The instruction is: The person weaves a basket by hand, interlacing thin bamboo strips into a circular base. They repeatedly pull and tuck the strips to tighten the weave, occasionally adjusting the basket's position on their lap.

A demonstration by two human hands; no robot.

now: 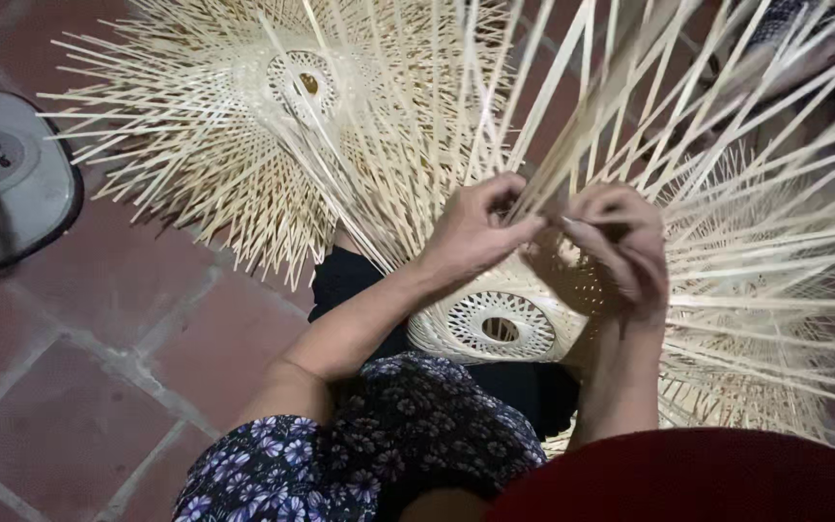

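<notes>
A half-woven bamboo basket (495, 324) with an open-weave round base rests in my lap, its long pale strips fanning up and to the right. My left hand (475, 227) pinches several upright bamboo strips (572, 106) above the basket's woven wall. Just right of it, my right hand (620, 246) curls its fingers around neighbouring strips at the woven edge. The two hands almost touch. Both forearms come up from the bottom of the view.
A second unfinished bamboo piece (273, 116) with radiating strips lies on the red tiled floor (99, 367) at the upper left. A grey round appliance (7, 174) sits at the left edge. Floral fabric (379, 435) and a red cloth (688, 478) cover my lap.
</notes>
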